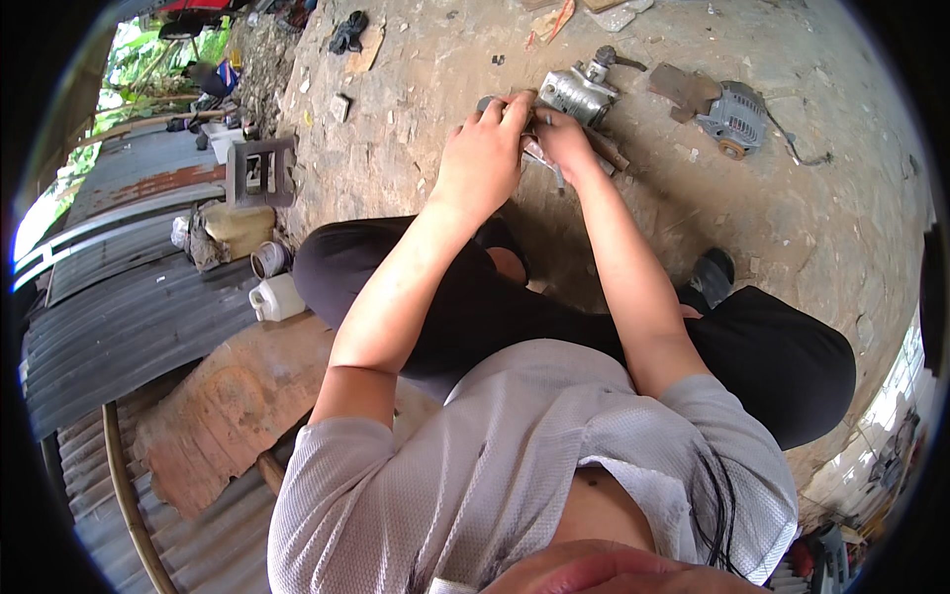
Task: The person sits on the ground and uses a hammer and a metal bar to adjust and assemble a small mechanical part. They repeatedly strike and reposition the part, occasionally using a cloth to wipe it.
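Both my hands meet in front of me, low over the concrete floor. My left hand [485, 153] is closed from above, its fingers bent over a part they mostly hide. Beside it, my right hand [566, 148] is closed too, with its fingertips close to the left fingers. Thin grey and brownish edges show beneath the hands, too small and covered to name. Just beyond my right hand lies a silver cylindrical metal machine part [582, 94] with a knob-like fitting on top. To its right rests a grey finned motor [732, 117] with a brown pulley-like end and a cable.
A brown block [683, 91] touches the grey motor. At left are a hollow grey block [261, 170], a yellowish container [237, 230], a white jug [276, 299] and corrugated metal sheets [109, 317]. Black cloth [348, 33] lies far off. Another person [215, 79] is at the far left.
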Demonstrator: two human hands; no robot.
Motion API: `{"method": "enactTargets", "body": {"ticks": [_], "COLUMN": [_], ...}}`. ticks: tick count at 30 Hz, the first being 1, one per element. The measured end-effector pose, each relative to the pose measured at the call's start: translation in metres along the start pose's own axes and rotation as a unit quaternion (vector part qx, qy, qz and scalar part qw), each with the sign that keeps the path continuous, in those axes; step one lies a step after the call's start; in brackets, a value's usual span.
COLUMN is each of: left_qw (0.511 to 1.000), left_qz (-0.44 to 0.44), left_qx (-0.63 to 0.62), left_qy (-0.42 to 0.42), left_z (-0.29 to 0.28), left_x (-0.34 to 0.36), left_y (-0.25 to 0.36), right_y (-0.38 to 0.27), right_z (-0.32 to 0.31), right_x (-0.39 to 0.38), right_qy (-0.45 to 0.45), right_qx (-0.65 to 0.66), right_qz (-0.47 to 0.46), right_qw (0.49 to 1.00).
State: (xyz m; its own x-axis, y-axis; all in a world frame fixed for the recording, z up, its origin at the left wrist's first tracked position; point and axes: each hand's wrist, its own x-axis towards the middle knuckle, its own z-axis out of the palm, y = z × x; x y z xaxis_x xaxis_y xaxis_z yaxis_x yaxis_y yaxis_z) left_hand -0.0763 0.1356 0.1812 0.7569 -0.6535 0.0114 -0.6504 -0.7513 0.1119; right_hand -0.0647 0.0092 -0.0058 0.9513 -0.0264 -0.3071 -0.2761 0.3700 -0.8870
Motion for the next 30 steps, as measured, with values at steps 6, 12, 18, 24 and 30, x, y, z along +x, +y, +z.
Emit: {"method": "enactTargets", "body": {"ticks": [6,12,18,24,30], "left_qw": [1.000,1.000,0.999,0.995,0.997], "left_qz": [-0.011,-0.011,-0.046,-0.092,-0.076], "left_qx": [-0.007,0.000,-0.003,-0.013,-0.024], "left_qy": [-0.014,-0.005,-0.023,-0.023,-0.011], "left_z": [-0.001,0.003,-0.007,-0.005,-0.003], "left_x": [-0.004,-0.006,-0.002,0.005,0.005], "left_y": [0.001,-0.003,-0.002,-0.018,-0.030], "right_y": [0.000,-0.022,0.015,-0.012,-0.025], "right_z": [-0.001,0.007,-0.008,0.009,0.016], "right_x": [-0.018,-0.012,-0.008,-0.003,-0.014], "right_qy": [0.027,-0.011,0.061,-0.006,0.049], "right_qx": [-0.010,-0.054,-0.193,-0.097,-0.182], "right_qz": [-0.073,0.114,-0.075,0.029,0.025], "right_qw": [0.997,0.992,0.976,0.995,0.982]}}
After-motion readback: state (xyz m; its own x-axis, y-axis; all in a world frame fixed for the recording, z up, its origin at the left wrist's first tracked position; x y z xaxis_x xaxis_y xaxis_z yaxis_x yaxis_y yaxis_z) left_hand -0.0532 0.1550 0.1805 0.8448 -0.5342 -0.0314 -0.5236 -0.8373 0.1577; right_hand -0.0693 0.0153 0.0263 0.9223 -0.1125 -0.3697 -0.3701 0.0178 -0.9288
